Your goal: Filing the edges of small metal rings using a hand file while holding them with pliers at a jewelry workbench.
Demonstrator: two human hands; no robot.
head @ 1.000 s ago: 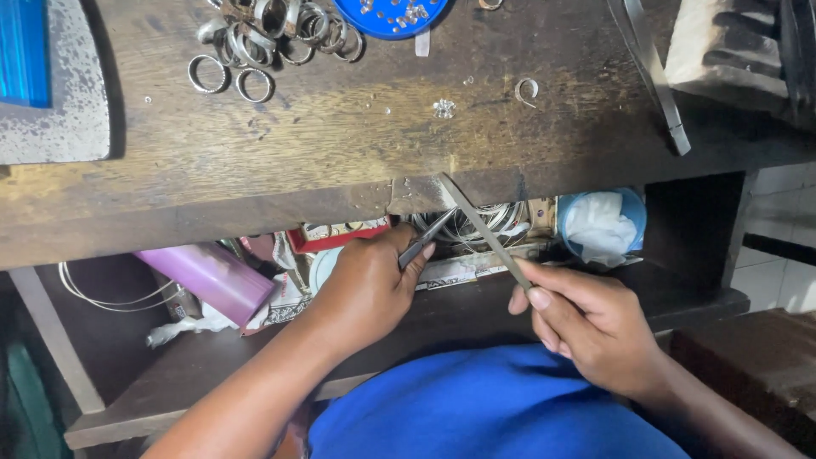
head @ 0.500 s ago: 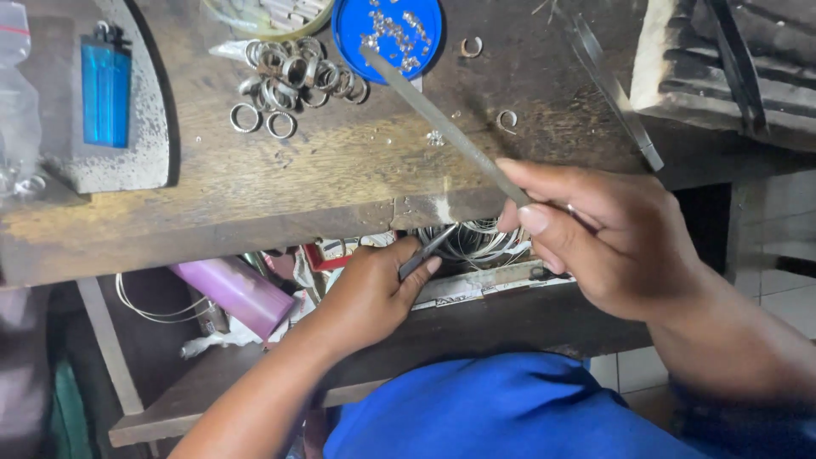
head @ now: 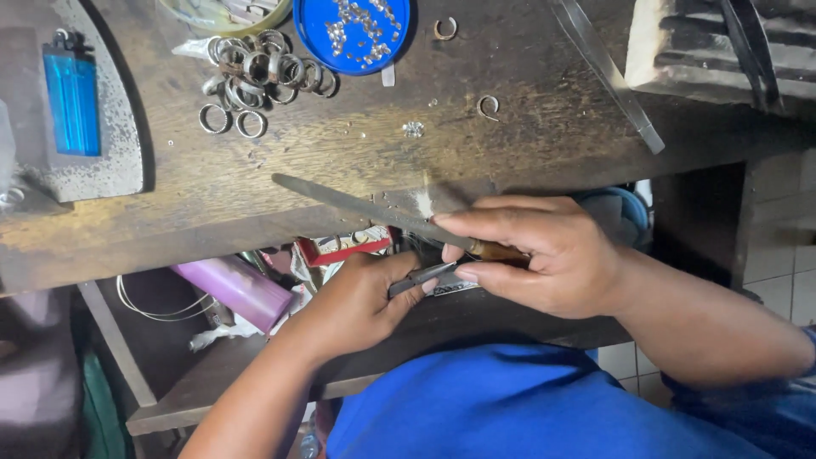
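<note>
My right hand [head: 544, 255] grips a long grey metal file [head: 357, 204] by its brown handle; the file lies almost flat across the front edge of the worn wooden bench [head: 357, 161], tip pointing left. Just below it my left hand [head: 357, 302] is closed on small grey pliers [head: 421, 276], jaws pointing right toward my right hand's fingers. Whatever the jaws hold is too small to see. A pale worn notch [head: 422, 202] marks the bench edge above the pliers.
On the bench lie several metal rings [head: 263, 72], a blue lid of small silver pieces [head: 351, 30], a blue lighter [head: 72, 100] on a grey block, and long tweezers [head: 608, 72]. The shelf below holds a purple tube [head: 234, 289], a red box [head: 344, 246] and wire.
My right hand came down and swung the file from pointing up over the bench to lying flat along its front edge. My left hand with the pliers hardly moved.
</note>
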